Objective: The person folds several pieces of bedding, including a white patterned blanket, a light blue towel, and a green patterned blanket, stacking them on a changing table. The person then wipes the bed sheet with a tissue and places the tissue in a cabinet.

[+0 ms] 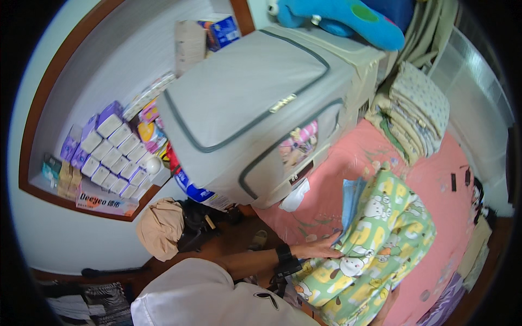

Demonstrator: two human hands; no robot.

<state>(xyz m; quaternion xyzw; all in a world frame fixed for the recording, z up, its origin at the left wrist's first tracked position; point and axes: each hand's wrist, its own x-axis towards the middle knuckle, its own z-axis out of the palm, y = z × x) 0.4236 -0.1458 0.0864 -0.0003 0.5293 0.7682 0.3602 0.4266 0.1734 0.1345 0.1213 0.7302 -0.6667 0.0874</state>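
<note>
A green and yellow cloth with a cartoon dog print (367,244) lies bundled between both my hands, over a pink floral bedsheet (318,220). My left hand (322,247) grips its near left edge, with the fingertips partly under the fabric. My right hand (385,305) holds the lower right edge; most of its fingers are hidden by the cloth. A folded blue cloth (351,201) shows along the left side of the printed one, close to my left fingertips. Just left of that, a white tissue or paper (295,197) rests on the sheet.
A large grey zippered fabric storage box (244,93) stands ahead, a blue plush toy (342,20) on top. Folded bedding (420,110) is stacked to its right. Tissue packs (114,150) fill a wall niche at left. Small dark objects (453,182) lie on the far right of the sheet.
</note>
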